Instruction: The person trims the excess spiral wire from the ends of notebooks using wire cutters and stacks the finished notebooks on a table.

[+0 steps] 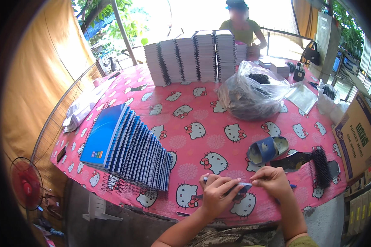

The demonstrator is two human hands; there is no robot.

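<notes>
Slim piece: a small blue-and-white item (246, 185) above the near edge of the tabletop (215, 140), right of its middle, held between 2 hands; its exact kind cannot be told
Left hand: the fingers of this hand (220, 192) curl closed around the slim piece, leaving only part of it showing
Right hand: the thumb and fingertips of this hand (273, 180) pinch together at the piece's right end, with the other fingers folded in
Weight and feel: it looks light, probably thin and smooth enough to slip; whether it is stiff or bends easily cannot be judged with so much covered
Best hold: likely a gentle fingertip pinch at the right end, with the left fingers steadying the body, since a hard squeeze could crease it if it is soft
Beside the hands: a blue slipper-like thing (261, 151) and a black coil bundle (320, 168) lie toward the tabletop's right edge
Blue notebooks: a leaning spiral-bound pile (130, 150) near the tabletop's left edge, its coils overlapping
Far edge: tall white notebook stacks (187, 59) stand left of a clear bag of dark coils (251, 96), with a co-worker (243, 35) beyond
</notes>
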